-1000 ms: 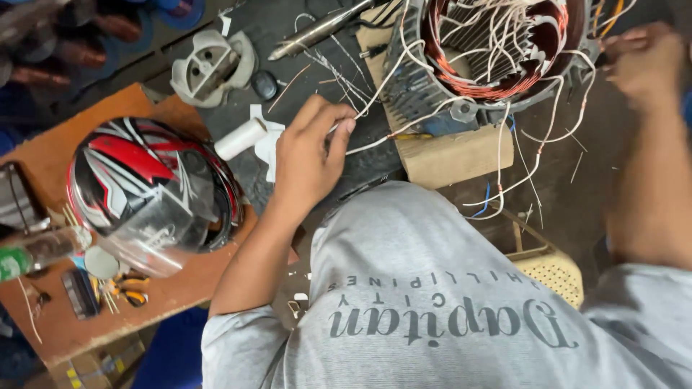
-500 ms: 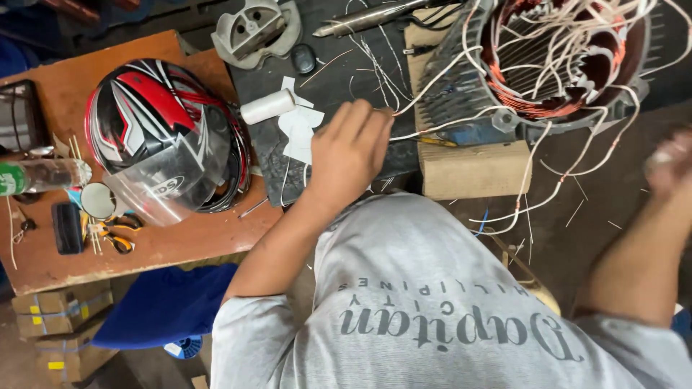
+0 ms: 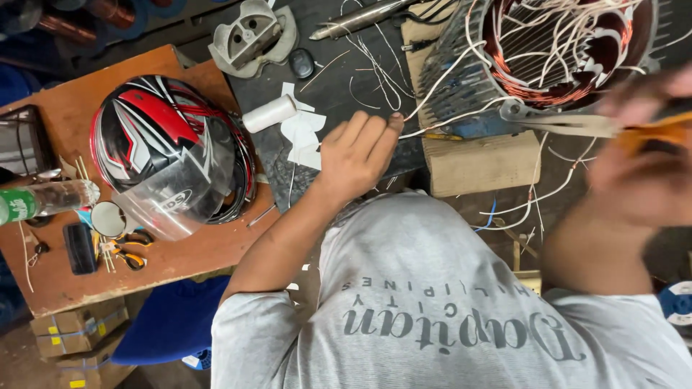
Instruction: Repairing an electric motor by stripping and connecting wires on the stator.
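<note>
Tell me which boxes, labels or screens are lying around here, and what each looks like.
Cardboard boxes: under the wooden table, bottom left; brown, with yellow stickers.
Bottle label: left edge of the table; green band on a clear bottle.
Phone: flat on the table near the pliers; small dark rectangle, screen off.
Helmet sticker: on the clear visor; small white oval.

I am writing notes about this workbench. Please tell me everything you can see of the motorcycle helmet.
The helmet is a full-face type with a glossy shell patterned in red, black, white and grey. Its clear visor looks closed and faces the lower edge of the picture. It lies on the brown wooden board, left of the left hand, which does not touch it. A clear bottle lies close to its left.
</note>
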